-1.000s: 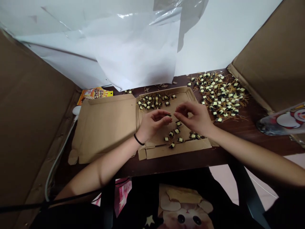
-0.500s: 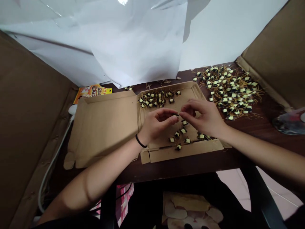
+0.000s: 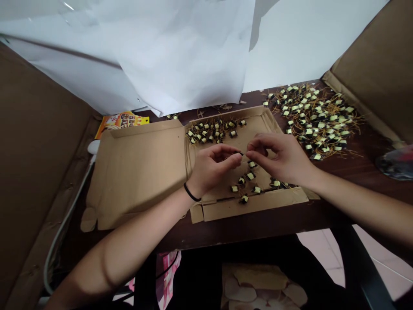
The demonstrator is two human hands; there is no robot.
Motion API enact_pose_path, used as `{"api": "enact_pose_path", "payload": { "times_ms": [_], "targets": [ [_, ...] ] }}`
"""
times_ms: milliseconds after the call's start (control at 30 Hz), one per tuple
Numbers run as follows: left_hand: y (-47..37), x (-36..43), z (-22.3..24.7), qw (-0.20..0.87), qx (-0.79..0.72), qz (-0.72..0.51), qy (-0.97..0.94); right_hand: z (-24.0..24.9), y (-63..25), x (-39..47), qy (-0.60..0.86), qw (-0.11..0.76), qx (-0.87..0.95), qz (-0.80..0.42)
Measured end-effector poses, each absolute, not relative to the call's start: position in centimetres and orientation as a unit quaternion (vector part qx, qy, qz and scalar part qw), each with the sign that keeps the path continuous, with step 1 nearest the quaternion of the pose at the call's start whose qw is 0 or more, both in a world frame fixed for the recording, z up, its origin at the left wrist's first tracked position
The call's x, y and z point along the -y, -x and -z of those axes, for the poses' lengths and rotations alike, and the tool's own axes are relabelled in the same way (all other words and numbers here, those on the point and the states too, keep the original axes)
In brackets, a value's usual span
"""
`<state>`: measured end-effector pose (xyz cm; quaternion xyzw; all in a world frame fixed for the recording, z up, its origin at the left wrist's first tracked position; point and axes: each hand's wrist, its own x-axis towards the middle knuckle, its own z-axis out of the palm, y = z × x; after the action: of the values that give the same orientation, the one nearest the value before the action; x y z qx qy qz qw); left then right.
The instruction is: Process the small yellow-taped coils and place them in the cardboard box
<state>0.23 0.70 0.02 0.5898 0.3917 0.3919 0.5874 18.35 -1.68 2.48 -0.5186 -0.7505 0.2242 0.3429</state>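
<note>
person's left hand [image 3: 214, 168] curled in a pinch, right hand [image 3: 281, 157] pinching too, fingertips [image 3: 238, 159] super close, left forearm [image 3: 138, 239] and right forearm [image 3: 361, 204] both kinda angled inward

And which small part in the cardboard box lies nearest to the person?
The part beside the front flap, lowest in the picture; the others lie farther back.

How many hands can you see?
2. The left hand pinches a small dark part above the open box; the right hand is just beside it, also above the box. No others show.
</note>
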Motion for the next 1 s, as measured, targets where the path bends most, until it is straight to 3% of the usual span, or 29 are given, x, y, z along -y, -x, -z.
{"api": "enact_pose_path", "payload": {
  "times_ms": [567, 1000],
  "targets": [
    [-0.8, -0.3, 0.0, 0.495, -0.441, -0.395, -0.636, -1.5, -17.3, 1.6, 0.485, 0.418, 0.727, -0.247],
    [-0.6, -0.1, -0.1, 0.497, -0.421, -0.391, -0.651, -1.7, -18.1, 1.0, 0.550, 0.371, 0.643, -0.383]
  ]
}}
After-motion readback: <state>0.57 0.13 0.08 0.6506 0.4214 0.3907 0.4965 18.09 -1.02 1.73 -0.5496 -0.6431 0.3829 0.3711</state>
